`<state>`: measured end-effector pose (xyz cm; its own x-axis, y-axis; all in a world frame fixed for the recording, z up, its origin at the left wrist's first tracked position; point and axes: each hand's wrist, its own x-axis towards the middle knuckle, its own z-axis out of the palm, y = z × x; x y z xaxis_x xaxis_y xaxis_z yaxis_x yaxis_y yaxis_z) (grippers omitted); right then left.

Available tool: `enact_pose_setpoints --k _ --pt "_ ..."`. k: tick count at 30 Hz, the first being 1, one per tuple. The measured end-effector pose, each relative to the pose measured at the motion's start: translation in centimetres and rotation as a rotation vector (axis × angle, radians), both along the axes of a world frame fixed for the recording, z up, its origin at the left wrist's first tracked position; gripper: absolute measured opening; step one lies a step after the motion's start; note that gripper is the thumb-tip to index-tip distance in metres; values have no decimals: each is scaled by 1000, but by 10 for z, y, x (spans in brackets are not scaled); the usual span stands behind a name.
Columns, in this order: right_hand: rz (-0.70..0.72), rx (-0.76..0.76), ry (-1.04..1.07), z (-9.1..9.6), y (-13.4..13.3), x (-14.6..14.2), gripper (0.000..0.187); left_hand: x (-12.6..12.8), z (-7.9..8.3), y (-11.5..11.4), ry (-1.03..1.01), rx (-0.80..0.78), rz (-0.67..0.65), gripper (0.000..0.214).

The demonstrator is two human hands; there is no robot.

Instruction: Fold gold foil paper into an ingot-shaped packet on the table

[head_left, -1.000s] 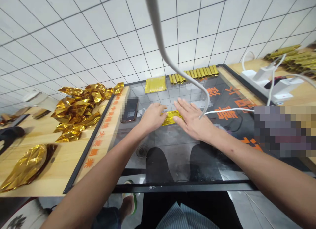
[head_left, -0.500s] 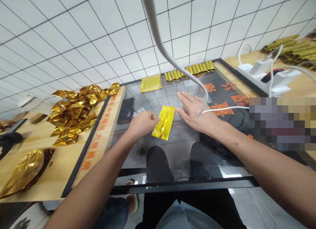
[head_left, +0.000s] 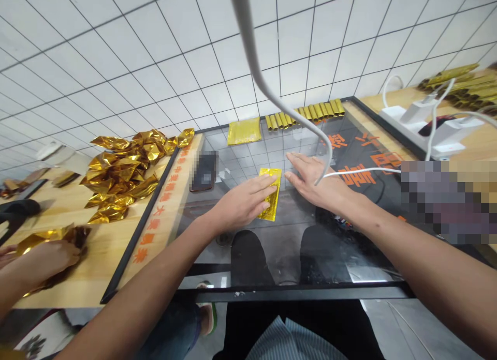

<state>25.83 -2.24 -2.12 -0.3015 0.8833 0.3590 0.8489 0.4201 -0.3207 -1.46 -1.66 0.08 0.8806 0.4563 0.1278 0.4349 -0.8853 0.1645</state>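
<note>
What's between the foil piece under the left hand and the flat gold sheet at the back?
Nothing: the head view shows only bare glass tabletop between the foil piece and the flat gold sheet.

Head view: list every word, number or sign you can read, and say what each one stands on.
Wooden strip beside the glass table: a column of orange Chinese characters, too skewed and blurred to quote.
Dark panel under its glass: large orange characters, partly crossed by a cable; not readable.
Gold packet under the left hand: no print visible.
</note>
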Motion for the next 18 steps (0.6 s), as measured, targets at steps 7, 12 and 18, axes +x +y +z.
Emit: enact_pose_setpoints --k 7,12,18 --pt "-3 24 -30 -1 2 0 58 8 -10 -10 64 -57 115 53" --pt "-13 -27 -6 0 1 1 63 19 -15 -20 24 2 192 54" --pt "13 -33 58 -5 4 1 62 23 -15 -24 -52 5 232 48"
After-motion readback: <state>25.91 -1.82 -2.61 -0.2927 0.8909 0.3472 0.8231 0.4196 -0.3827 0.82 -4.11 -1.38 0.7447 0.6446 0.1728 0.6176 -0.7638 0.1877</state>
